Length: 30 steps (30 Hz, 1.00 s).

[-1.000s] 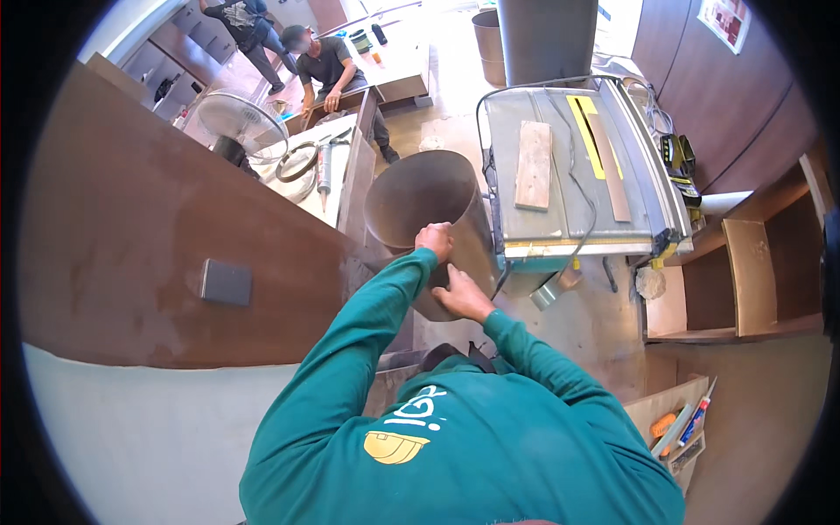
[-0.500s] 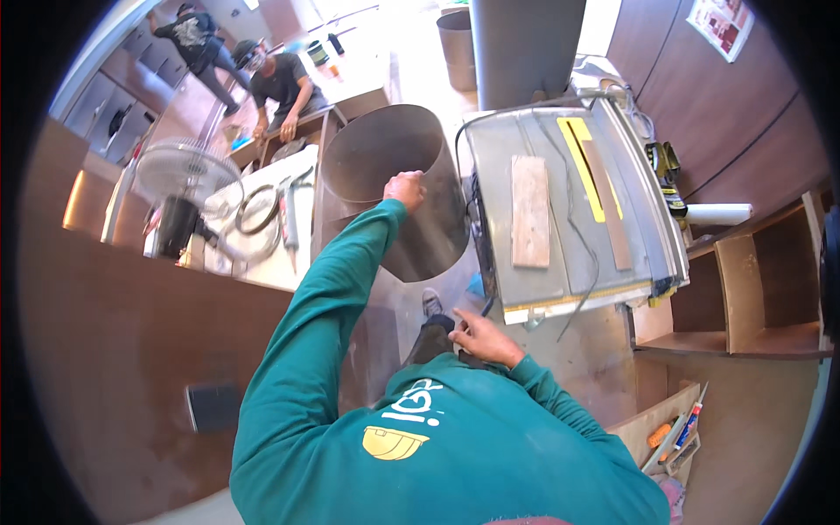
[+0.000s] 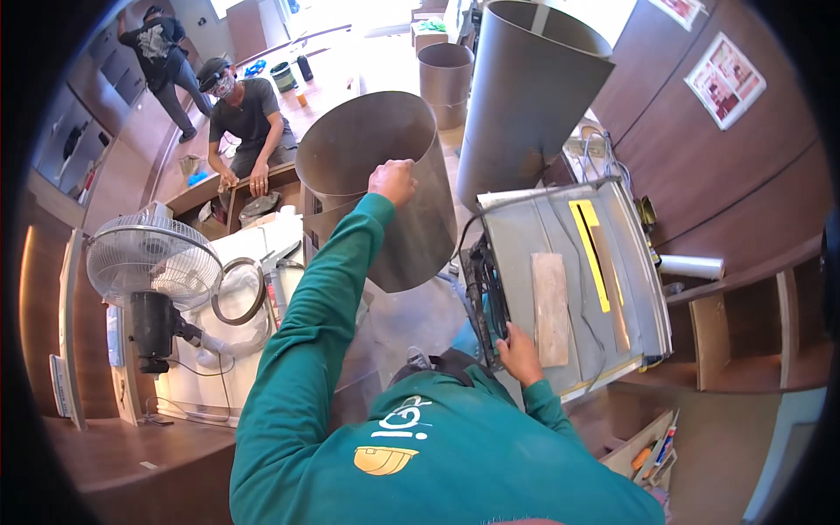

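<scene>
My left hand (image 3: pixel 394 181) is closed on the near rim of a large brown sheet rolled into an open tube (image 3: pixel 411 232), its fingers hooked over the edge. The tube stands upright and tilted in front of me. My right hand (image 3: pixel 521 354) is low beside the near left corner of a table saw (image 3: pixel 516 262), fingers curled. A small dark thing shows at those fingers, but I cannot make out what it is. On the saw's grey top lie a short wooden board (image 3: pixel 550 306) and a narrow brown strip (image 3: pixel 609 280), next to a yellow insert (image 3: pixel 588 249).
A taller rolled sheet (image 3: pixel 525 96) and a smaller brown tube (image 3: pixel 444 83) stand beyond. At left are a fan (image 3: pixel 153 262) and a coiled band (image 3: pixel 241 293) on a white-covered surface. A person (image 3: pixel 249 127) works at an open cabinet; another person (image 3: pixel 162 66) stands behind. Shelving (image 3: pixel 744 337) lines the right.
My view has shifted, bringing more of the fan and the far room in. The left hand still grips the tube's rim. My right hand has moved right, toward the saw's edge.
</scene>
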Motion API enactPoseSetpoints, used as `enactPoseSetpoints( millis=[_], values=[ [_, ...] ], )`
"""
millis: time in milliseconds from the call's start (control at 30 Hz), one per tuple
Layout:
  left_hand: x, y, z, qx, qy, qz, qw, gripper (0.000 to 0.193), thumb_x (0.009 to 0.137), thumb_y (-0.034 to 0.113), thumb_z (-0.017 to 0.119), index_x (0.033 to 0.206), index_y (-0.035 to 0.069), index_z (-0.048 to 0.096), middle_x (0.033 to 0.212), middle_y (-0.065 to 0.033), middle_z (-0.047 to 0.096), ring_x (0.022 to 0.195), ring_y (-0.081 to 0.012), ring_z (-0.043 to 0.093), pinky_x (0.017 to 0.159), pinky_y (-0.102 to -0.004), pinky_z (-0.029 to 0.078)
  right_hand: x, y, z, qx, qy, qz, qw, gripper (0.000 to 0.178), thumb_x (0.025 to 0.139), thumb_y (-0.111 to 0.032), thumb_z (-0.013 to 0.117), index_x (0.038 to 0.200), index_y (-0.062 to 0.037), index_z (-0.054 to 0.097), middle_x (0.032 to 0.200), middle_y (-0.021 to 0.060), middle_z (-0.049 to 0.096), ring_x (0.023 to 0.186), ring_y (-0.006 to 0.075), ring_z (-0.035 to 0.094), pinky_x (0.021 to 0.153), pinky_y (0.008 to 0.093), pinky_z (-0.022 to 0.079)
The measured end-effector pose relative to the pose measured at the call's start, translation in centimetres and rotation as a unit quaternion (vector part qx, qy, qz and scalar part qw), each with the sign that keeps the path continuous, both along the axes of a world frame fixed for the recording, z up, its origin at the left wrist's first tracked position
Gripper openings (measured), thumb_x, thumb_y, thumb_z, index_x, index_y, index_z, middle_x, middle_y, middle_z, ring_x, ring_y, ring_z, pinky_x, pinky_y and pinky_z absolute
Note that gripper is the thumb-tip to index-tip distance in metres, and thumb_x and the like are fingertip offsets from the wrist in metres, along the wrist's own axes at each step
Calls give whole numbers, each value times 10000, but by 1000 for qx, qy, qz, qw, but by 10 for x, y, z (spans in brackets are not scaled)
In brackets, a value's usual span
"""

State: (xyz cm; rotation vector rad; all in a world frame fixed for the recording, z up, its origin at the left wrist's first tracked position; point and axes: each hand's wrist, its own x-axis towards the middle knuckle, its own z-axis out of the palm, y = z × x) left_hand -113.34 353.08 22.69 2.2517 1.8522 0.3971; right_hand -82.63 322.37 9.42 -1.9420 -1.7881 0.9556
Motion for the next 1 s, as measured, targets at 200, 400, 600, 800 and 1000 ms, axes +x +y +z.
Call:
enactPoseSetpoints(
  millis=[200, 400, 600, 800, 1000],
  values=[
    [-25, 26, 31, 65, -32, 4, 997, 267, 822, 211, 677, 1036, 55, 647, 1011, -184, 691, 965, -405, 655, 846, -506, 520, -2, 3, 0, -56, 4, -12, 998, 639, 856, -219, 667, 1363, 91, 434, 1067, 238, 619, 945, 350, 605, 847, 442, 489],
    [-52, 86, 90, 106, -62, 11, 992, 313, 823, 237, 694, 1093, 81, 657, 1024, -202, 690, 979, -416, 653, 859, -500, 524, 1, 57, 46, -326, 165, -15, 931, 665, 895, -326, 681, 1369, 79, 451, 951, 154, 657, 790, 189, 616, 754, 327, 505],
    [-61, 172, 145, 194, -18, 1, 981, 407, 833, 254, 713, 1186, 63, 647, 999, -214, 685, 965, -390, 657, 855, -455, 511, -10, 130, 48, -157, 269, 17, 950, 608, 929, -291, 651, 1384, 60, 454, 910, 84, 648, 738, 140, 585, 673, 281, 488],
    [-54, 227, 186, 230, 2, -3, 973, 378, 846, 198, 697, 1173, 23, 627, 891, -197, 685, 852, -364, 673, 758, -421, 507, -20, 177, 91, -142, 388, -68, 908, 600, 929, -261, 652, 1398, 51, 445, 902, 53, 626, 771, 100, 568, 683, 241, 471],
    [-69, 314, 189, 346, 28, -33, 937, 380, 848, 211, 700, 1162, 8, 629, 889, -199, 684, 837, -360, 675, 753, -415, 509, -10, 221, 97, -100, 366, -84, 921, 584, 937, -241, 642, 1404, 46, 442, 939, 59, 634, 791, 111, 567, 704, 257, 476]
  ],
)
